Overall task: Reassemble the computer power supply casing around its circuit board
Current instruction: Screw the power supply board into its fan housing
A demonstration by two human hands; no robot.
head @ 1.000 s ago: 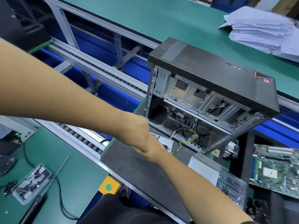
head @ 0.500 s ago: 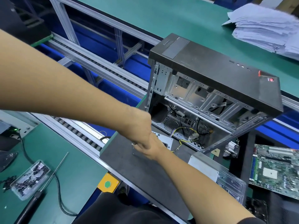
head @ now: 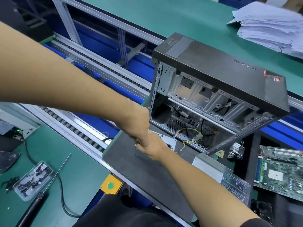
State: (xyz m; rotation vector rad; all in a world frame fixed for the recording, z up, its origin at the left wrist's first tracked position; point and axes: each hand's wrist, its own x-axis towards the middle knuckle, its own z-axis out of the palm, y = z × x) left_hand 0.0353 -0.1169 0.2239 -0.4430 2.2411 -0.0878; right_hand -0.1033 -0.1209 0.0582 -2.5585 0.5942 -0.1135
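The silver power supply casing [head: 170,142] lies on a dark grey mat [head: 147,174] in front of the open computer tower [head: 213,95]. Yellow and black wires [head: 188,135] run from the casing into the tower. My right hand [head: 154,147] lies on the casing's left end with its fingers curled over the edge. My left hand [head: 136,123] reaches across from the left, curled in a fist right above the right hand's fingers. What the left hand holds is hidden. A loose silver cover [head: 208,166] lies to the right on the mat.
A motherboard [head: 278,171] lies at the right. On the left green bench are a clear box of screws [head: 32,179] and an electric screwdriver [head: 32,208] with a long bit. A yellow button box [head: 111,185] sits at the conveyor edge. Stacked papers [head: 270,27] lie far right.
Both hands stay together on the casing's left end; only the view has shifted a little.
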